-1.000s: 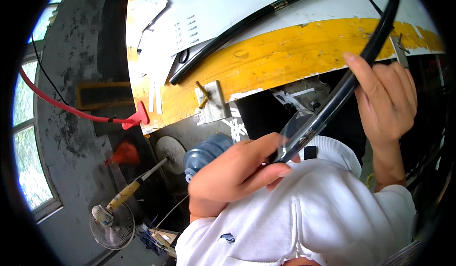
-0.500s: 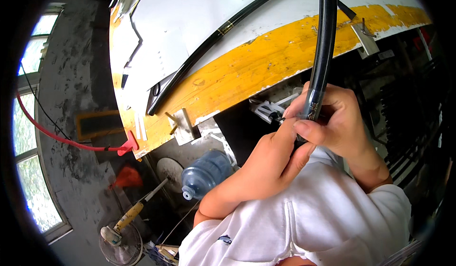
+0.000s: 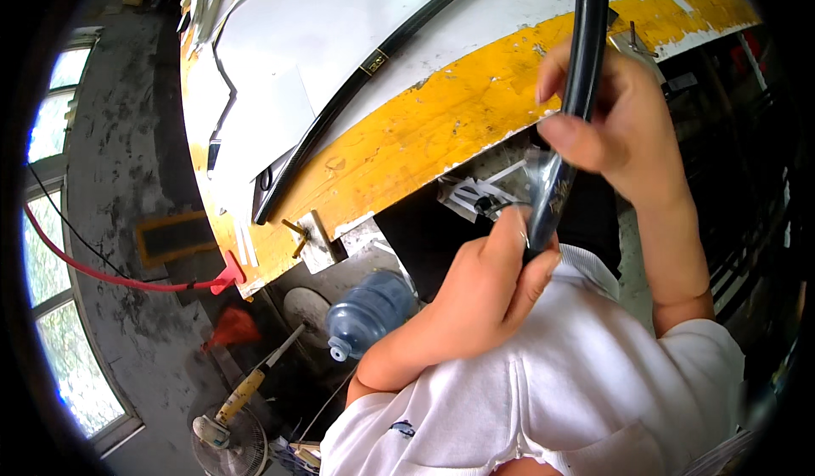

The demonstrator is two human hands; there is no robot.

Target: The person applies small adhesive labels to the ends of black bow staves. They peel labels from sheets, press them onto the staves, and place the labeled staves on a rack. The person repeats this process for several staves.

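A long glossy black tube (image 3: 586, 51) comes down from the top of the view toward my chest. Around its lower end sits a clear plastic film (image 3: 541, 174), loose and flared at its upper edge, near pale gold markings on the black surface. My left hand (image 3: 488, 285) is closed on that lower end, thumb uppermost. Higher up, my right hand (image 3: 615, 123) curls loosely round the tube, its thumb across the front and a finger behind; the fingertips are slightly blurred. Another black tube (image 3: 340, 102) with a gold-marked band lies curved on the table.
The white-topped table (image 3: 458, 94) has a worn yellow edge, with metal clamps (image 3: 314, 242) fixed along it. Beneath stands a blue water jug (image 3: 371, 315). A fan (image 3: 229, 442) is at lower left, and a red hose (image 3: 110, 264) runs to the table corner.
My right hand has slid up and away from my left hand along the tube. The film and gold markings it covered now show more. The whole view has shifted slightly.
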